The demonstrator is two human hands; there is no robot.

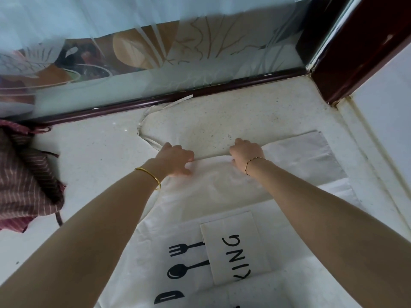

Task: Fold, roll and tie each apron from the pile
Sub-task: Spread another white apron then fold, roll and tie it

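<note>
White apron (222, 192) spread flat on pale counter (89, 156), nearest part printed with black fork, spoon and letters "KING"; square pocket (235, 245) seen over the print. 2 bare forearms reach forward across it. Left hand (175, 158), gold bangle (149, 176) at wrist, grips the apron's far edge, fingers curled over it. Right hand (244, 155), twisted bracelet (253, 165) at wrist, grips the same edge. White strap (144, 127) loops beyond. Striped maroon cloth (24, 174) heaped at left. Frosted glass (155, 41) behind.
</note>
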